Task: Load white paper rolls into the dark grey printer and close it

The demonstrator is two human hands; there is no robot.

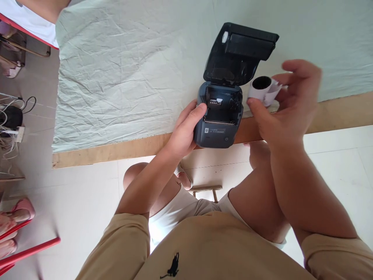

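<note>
A dark blue-grey label printer (217,134) is gripped at its left side by my left hand (186,126), thumb over the rim. Its dark see-through lid (230,64) is swung up and away from me, baring the inner bay, where a printed sticker (216,102) shows. To the right of the printer, my right hand (291,105) pinches a small white paper roll (258,93) with a dark hollow core. A loose end of the paper sticks out toward my fingers. The roll is outside the bay, close to the printer's right edge.
A pale green cloth (125,77) covers the table, whose wooden edge (110,153) runs in front of me. At upper left is another person's arm (48,7). Cables (7,128) and a red stool leg (35,249) are on the left.
</note>
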